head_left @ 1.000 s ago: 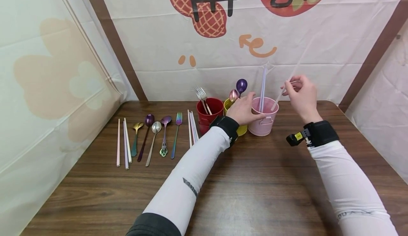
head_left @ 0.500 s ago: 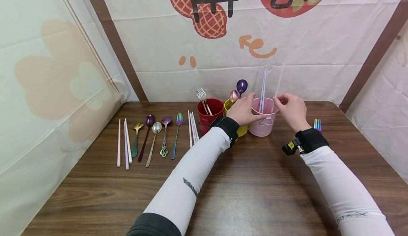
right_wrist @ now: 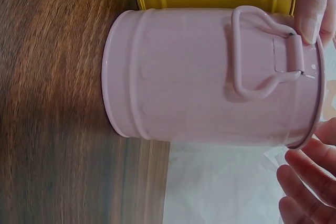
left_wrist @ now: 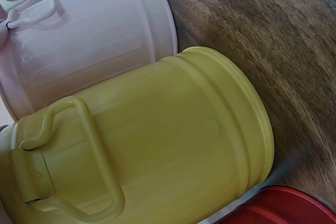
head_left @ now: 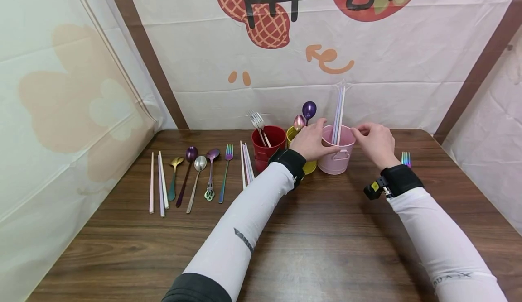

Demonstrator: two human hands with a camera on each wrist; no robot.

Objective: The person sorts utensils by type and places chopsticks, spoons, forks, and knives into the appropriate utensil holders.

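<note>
My left hand spans the left side of a pink metal bucket, thumb on its front near the handle and fingers toward the back rim. In the right wrist view, the thumb presses at that rim. Pale chopsticks lean upright inside the bucket. Beside the bucket's right rim is my right hand, its fingers loosely bent with nothing held; in the right wrist view the fingers lie close to the rim. A yellow bucket stands directly left of the pink one, partly hidden by my left hand.
A red bucket holds forks; spoons rise from the yellow one. Chopsticks, several spoons and a fork lie on the table's left. Another rainbow fork lies behind my right wrist.
My right hand came down and left to the bucket's rim and let go of a pale chopstick, which now leans left against the others. My left hand stayed in place.
</note>
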